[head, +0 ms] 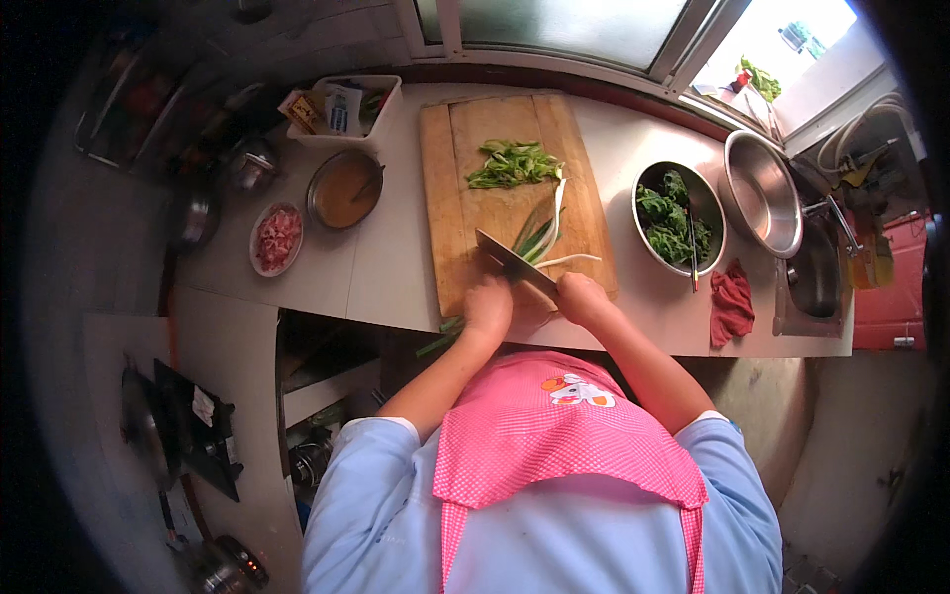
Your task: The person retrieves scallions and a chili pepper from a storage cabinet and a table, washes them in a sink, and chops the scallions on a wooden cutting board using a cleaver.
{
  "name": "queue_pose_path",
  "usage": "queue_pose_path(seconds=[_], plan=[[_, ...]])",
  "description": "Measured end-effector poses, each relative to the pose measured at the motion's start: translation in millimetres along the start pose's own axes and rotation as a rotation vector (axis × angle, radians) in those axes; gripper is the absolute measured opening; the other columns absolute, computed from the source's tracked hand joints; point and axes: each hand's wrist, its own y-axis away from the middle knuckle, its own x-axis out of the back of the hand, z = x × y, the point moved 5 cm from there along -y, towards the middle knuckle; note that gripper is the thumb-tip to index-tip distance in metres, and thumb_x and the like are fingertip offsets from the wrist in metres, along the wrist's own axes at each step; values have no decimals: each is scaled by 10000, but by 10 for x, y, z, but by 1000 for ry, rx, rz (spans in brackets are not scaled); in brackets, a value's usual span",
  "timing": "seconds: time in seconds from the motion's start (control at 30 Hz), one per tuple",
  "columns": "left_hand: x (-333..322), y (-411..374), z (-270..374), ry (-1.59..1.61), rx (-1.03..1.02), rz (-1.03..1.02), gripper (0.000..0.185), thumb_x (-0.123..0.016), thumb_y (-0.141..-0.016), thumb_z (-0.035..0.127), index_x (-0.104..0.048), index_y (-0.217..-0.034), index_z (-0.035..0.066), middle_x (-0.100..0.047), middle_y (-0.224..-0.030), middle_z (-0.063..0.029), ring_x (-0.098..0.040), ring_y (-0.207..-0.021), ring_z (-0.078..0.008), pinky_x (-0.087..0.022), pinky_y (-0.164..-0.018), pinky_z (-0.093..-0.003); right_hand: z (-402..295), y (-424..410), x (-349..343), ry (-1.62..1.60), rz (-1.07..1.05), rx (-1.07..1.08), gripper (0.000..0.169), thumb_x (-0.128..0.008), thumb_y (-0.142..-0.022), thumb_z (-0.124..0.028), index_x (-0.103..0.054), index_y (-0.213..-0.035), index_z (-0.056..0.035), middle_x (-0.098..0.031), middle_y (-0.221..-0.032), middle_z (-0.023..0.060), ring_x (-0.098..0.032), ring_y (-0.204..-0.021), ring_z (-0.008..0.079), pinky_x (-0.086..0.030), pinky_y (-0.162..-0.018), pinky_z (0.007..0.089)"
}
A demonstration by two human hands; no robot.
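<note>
My right hand (581, 298) grips the handle of a kitchen cleaver (512, 261), whose blade points up and left across the wooden cutting board (453, 215). My left hand (490, 303) is closed on a bunch of green onions (536, 241) just left of the blade. Their white ends lie on the board beyond the blade, and green tops hang past the board's near edge. Where the blade's edge meets the stalks is hidden. A pile of cut green pieces (512, 163) lies on the far part of the board, touching one white stalk.
Left of the board are a bowl of brownish liquid (343, 194), a plate of raw meat (277, 239) and a white plastic bin (386, 111). To its right stand a bowl of leafy greens (672, 223) with chopsticks, an empty metal basin (758, 189), a red cloth (731, 306) and a sink (815, 278).
</note>
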Motion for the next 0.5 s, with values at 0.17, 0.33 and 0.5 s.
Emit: queue_pose_path(seconds=[0.17, 0.33, 0.5], plan=[[-83, -13, -100, 14, 31, 11, 126, -478, -800, 109, -580, -847, 53, -574, -785, -126, -630, -626, -277, -515, -529, -399, -120, -127, -34, -21, -7, -14, 169, -556, -728, -125, -661, -819, -30, -639, -894, 192, -626, -852, 342, -499, -719, 431], [-121, -48, -327, -3, 101, 6, 144, -461, -830, 130, -579, -849, 51, -578, -762, -151, -631, -635, -302, -511, -512, -407, -356, -247, -114, -18, 93, 71, 155, -557, -717, -99, -663, -799, -20, -641, -880, 195, -629, -843, 339, -507, -716, 421], [-64, 119, 18, 242, -101, -153, 166, -477, -809, 116, -556, -894, -2, -579, -856, -220, -624, -698, -367, -507, -573, -447, -494, -441, -142, -95, 70, 111, 162, -554, -723, -101, -660, -802, -7, -640, -862, 199, -631, -815, 345, -504, -701, 425]])
